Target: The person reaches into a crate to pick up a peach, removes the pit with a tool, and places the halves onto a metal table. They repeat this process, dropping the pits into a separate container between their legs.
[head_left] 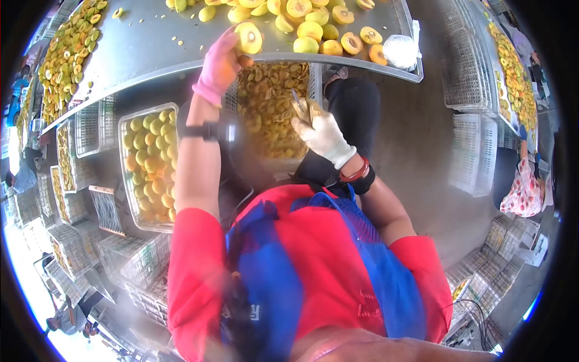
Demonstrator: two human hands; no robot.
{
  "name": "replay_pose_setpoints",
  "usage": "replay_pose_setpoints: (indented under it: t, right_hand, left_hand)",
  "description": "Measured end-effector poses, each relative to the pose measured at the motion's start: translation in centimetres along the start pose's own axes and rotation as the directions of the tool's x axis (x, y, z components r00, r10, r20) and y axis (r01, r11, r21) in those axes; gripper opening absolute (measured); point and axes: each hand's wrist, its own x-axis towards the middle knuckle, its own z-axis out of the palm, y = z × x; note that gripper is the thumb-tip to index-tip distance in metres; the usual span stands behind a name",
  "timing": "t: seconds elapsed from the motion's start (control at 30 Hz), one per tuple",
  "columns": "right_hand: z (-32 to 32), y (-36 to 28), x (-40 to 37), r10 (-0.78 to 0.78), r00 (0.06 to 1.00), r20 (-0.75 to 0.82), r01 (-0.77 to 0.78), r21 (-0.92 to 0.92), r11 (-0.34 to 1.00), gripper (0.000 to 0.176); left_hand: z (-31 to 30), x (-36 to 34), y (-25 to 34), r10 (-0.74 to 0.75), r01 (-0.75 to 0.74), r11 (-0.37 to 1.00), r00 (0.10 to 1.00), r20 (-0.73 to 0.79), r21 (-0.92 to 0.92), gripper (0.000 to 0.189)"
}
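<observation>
Crate (125, 181) of whole fruit (151, 166), beside left arm. Left hand (218, 69), pink glove: thumb and fingers pinch half-fruit (248, 38), cut face up, over near edge of table (151, 45). Bin (315, 81) of cut pieces (271, 102) below. Right hand (322, 131), white glove: fingers curled round knife (295, 95). Bag (400, 50) on table corner, right of fruit halves (351, 43).

Fruit pile (307, 18) cut off at top; apron lettering (254, 312) blurred; tool (295, 96) partly hidden in right hand (324, 134).

Red shirt (329, 241), blue apron (268, 265), pink glove (216, 71) and white glove (325, 137) show.
</observation>
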Motion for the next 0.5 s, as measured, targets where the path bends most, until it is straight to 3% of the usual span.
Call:
replay_pose_setpoints:
  t: [0.03,0.07,0.2,0.23,0.5]
  right_hand:
    - [-0.2,-1.3,0.4,0.06,0.997,0.042,-0.062,0.038,0.997,0.027]
    - [-0.2,-2.3,0.7,-0.038,0.999,0.023,0.037,0.027,0.999,0.026]
    - [0.2,-3.6,1.8,-0.358,0.934,0.007,0.356,-0.121,0.927,0.024]
    - [0.3,-3.9,2.0,-0.424,0.905,0.016,0.422,-0.14,0.896,0.024]
    - [1.0,-5.8,1.0,-0.39,0.92,0.03,0.39,-0.149,0.909,0.026]
  left_hand:
    - [1.3,-1.7,1.1,0.001,0.001,0.994,1.0,0.02,-0.11,0.06]
    - [2.5,-3.2,1.8,0.004,0.004,0.976,0.999,0.038,-0.22,0.06]
    - [6.1,-7.3,3.1,-0.06,0.04,0.986,0.991,-0.121,-0.161,0.07]
    - [6.9,-7.9,3.1,-0.043,0.032,0.997,0.986,-0.163,-0.073,0.075]
    - [11.0,-11.3,3.0,0.077,-0.046,0.992,0.96,-0.268,0.121,0.069]
